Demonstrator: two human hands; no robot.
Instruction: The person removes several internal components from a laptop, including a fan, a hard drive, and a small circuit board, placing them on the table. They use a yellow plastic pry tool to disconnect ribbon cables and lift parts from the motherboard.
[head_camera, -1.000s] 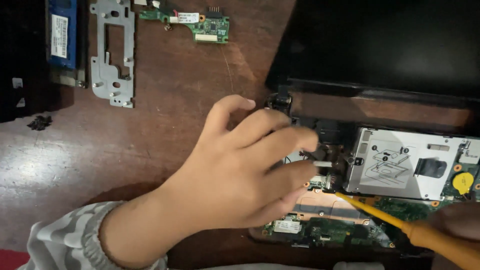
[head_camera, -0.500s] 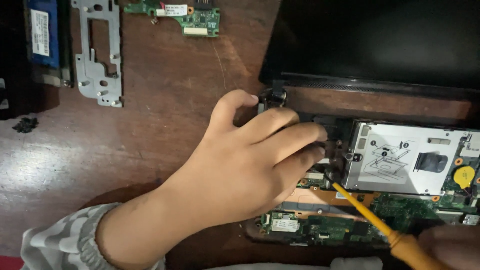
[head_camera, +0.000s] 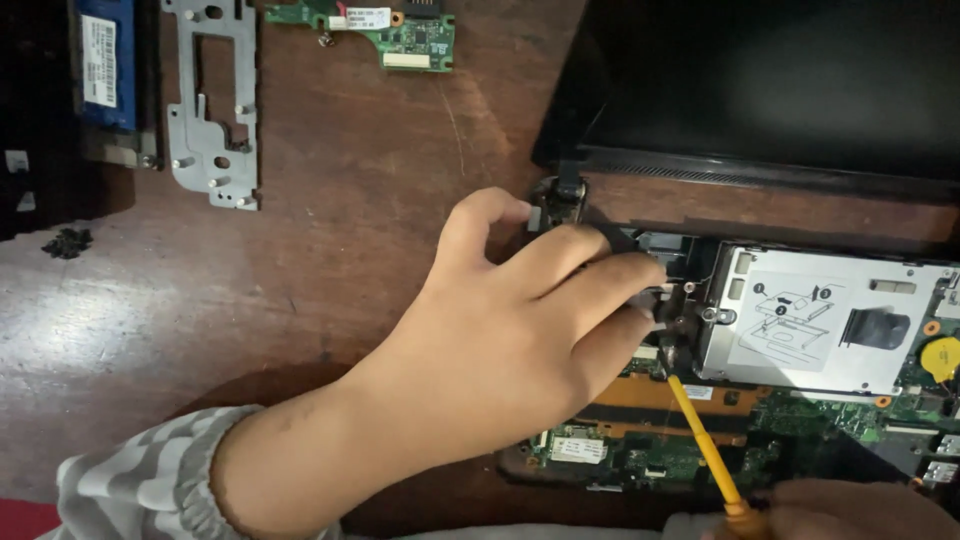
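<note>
Left hand: left hand (head_camera: 500, 340) lay across the left end of the opened laptop base (head_camera: 640, 450), fingers (head_camera: 590, 270) stretched toward the corner of the drive caddy; thumb apart, near the hinge. Fingertips met at a small black part by the caddy's corner; whether they pinched it could not be told.
Right hand: right hand (head_camera: 850, 510) showed only at the bottom edge, closed round the handle of the screwdriver (head_camera: 705, 445).
Screwdriver: yellow shaft ran up and to the left from the right hand; its tip sat at the lower left corner of the caddy, just beside the left fingertips.
Drive caddy: silver hard-drive caddy (head_camera: 820, 320) with a pictogram label sat in the base, right of the left hand.
Board: green mainboard (head_camera: 830, 430) exposed below the caddy; a yellow coin cell (head_camera: 940, 358) at the right edge.
Hinge: left hinge (head_camera: 560, 200) stood between the thumb and the dark screen lid (head_camera: 780, 90), which lay back flat on the table.
Table: brown wooden table (head_camera: 330, 250) carried the loose parts, well apart from the hands.
Loose parts: grey metal bracket (head_camera: 212, 110), small green circuit board (head_camera: 385, 25), blue-labelled module (head_camera: 105, 65), and a little heap of black screws (head_camera: 68, 242) at far left.
Sleeve: grey patterned sleeve (head_camera: 140, 480) on the left arm.
</note>
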